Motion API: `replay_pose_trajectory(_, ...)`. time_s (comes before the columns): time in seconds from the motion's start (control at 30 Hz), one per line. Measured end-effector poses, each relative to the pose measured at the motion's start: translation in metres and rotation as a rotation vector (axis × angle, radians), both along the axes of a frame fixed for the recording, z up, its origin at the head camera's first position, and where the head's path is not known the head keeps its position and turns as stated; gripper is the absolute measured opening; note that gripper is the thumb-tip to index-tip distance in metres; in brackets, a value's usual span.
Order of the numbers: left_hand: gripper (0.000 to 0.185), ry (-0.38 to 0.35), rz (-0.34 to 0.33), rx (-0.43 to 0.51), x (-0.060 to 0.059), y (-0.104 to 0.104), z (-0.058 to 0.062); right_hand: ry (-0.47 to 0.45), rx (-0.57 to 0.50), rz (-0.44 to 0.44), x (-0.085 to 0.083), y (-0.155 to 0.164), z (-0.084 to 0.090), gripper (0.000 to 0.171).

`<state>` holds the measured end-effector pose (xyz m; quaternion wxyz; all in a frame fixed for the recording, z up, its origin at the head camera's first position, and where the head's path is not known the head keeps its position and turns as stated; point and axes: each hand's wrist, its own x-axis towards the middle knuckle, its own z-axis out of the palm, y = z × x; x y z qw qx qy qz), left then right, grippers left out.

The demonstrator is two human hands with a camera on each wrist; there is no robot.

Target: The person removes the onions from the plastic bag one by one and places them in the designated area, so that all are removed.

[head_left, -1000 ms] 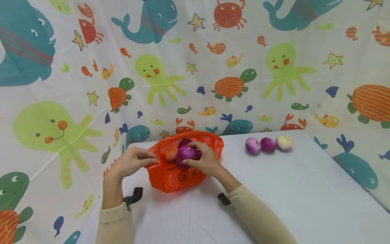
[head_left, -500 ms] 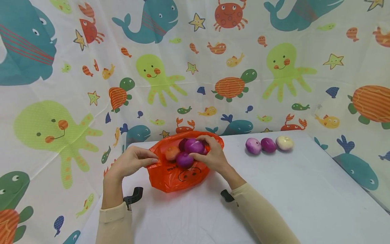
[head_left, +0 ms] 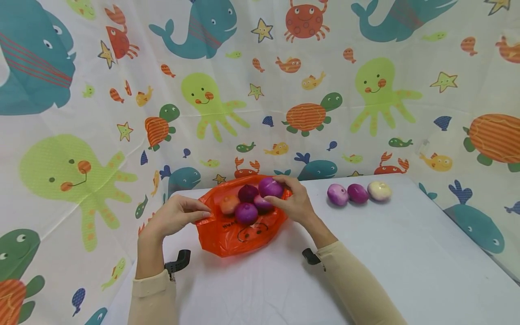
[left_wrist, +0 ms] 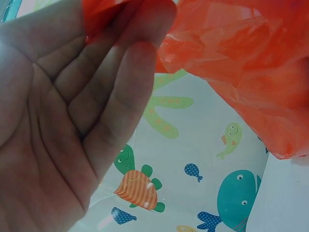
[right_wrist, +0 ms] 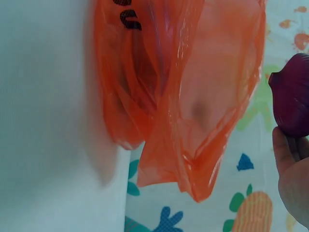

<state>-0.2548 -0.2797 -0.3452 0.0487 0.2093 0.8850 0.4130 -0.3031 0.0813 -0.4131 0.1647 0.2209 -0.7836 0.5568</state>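
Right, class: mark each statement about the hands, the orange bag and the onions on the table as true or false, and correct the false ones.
1. The right hand holds a purple onion above the orange bag. True.
2. The left hand rests flat on the table, apart from the bag. False: it pinches the bag's edge.
3. Three onions lie in a row on the table to the right of the bag. True.
4. The bag is empty. False: several onions lie in it.
5. All three onions in the row are dark purple. False: the rightmost onion is pale, almost white.
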Motion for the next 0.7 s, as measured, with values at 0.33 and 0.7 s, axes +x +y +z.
replay_pose_trajectory(0.33,0.018,-0.011,0.006,0.002,0.0,0.0,-0.001,-0.027,0.034,-0.004,-0.005,0.015,0.002,0.058)
replay_pose_trajectory(0.7,0.018,-0.022,0.004,0.017,0.001,0.002,0.0,0.01,0.015,-0.03,-0.013,0.03,0.002,0.057)
